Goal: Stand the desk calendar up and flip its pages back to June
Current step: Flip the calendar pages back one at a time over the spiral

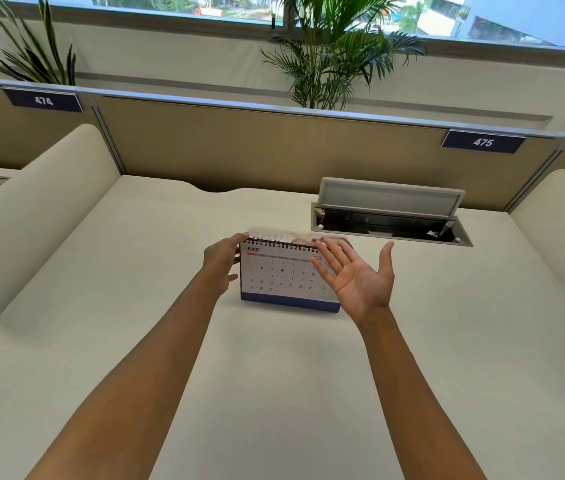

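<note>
Calendar [282, 273], only one, stands upright between two hands, showing June. Left hand [222, 259] holds its left edge near the spiral. Right hand [357, 271] is spread, palm up, before its right side, gripping nothing.

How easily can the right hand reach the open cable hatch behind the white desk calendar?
Probably yes: the open right hand hovers near the grey cable hatch, with nothing between.
</note>
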### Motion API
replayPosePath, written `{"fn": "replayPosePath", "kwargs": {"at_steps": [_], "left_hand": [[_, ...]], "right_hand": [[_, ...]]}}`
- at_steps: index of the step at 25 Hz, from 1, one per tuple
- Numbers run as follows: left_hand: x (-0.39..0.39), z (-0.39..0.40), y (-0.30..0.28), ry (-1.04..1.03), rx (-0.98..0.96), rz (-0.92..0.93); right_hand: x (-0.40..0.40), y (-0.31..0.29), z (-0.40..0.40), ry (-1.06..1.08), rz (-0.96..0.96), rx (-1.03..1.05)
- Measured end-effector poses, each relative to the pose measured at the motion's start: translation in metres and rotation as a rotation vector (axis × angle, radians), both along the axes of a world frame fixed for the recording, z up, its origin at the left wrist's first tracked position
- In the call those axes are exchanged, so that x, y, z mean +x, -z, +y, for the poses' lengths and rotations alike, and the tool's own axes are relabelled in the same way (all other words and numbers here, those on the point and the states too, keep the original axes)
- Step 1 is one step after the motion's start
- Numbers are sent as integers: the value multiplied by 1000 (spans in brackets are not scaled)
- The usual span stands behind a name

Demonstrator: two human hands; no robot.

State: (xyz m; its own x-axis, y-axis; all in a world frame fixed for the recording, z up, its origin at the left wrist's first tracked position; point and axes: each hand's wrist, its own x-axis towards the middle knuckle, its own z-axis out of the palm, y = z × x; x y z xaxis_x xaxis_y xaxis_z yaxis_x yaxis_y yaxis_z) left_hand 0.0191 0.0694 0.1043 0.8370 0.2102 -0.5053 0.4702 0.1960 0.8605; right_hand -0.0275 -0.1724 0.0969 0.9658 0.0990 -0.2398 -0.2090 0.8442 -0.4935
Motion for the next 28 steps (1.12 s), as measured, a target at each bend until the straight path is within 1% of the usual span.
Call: {"fn": "replayPosePath", "kwargs": {"at_steps": [3,5,7,9,11,13,16,23,28], "left_hand": [[2,0,1,-1,17,0],[3,0,0,10,37,2],[4,2,-1,16,55,11],[5,3,-1,22,66,19],[7,3,-2,23,67,17],[8,2,-3,14,68,10],[11,-2,-4,-5,80,-11],[9,-9,1,-162,165,-26],[9,-11,8,-213,207,-24]], "right_hand": [[1,4,-1,37,14,-67],[2,5,-1,145,21,-136],[3,6,-1,297,15,-222],[4,7,1,430,39,-404],[5,8,5,499,122,-662],[6,15,9,442,199,-812],[7,30,16,296,220,-910],[10,37,19,329,248,-1149],[7,40,19,337,222,-1224]]}}
